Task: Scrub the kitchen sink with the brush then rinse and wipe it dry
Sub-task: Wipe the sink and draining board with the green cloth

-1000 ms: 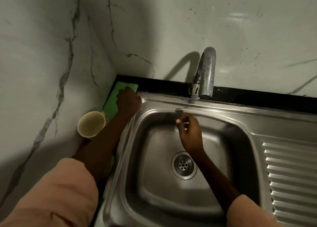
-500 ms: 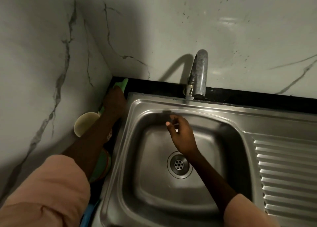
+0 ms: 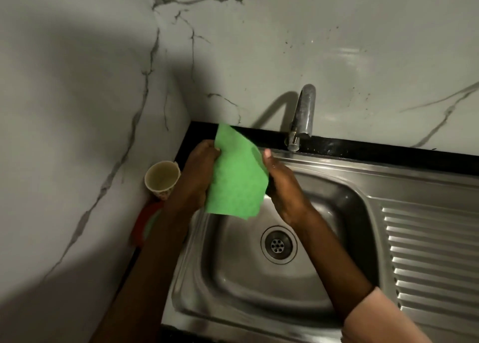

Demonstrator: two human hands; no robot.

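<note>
Now left hand (image 3: 199, 171) grips left edge of green cloth (image 3: 237, 179), fingers curled round it. Right hand (image 3: 282, 184) holds right edge, thumb up, grip partly hidden behind cloth. Cloth hangs between both hands, above far left corner of sink (image 3: 357, 239). Tap (image 3: 302, 117) far, just right of hands, no water visible.

Risks, my judgement:
- loose right grip, cloth slips into basin, lands near drain (image 3: 277, 244);
- left elbow passes near paper cup (image 3: 162, 178) at left wall, can knock it;
- cloth not spread, wipe leaves wet streaks.
</note>
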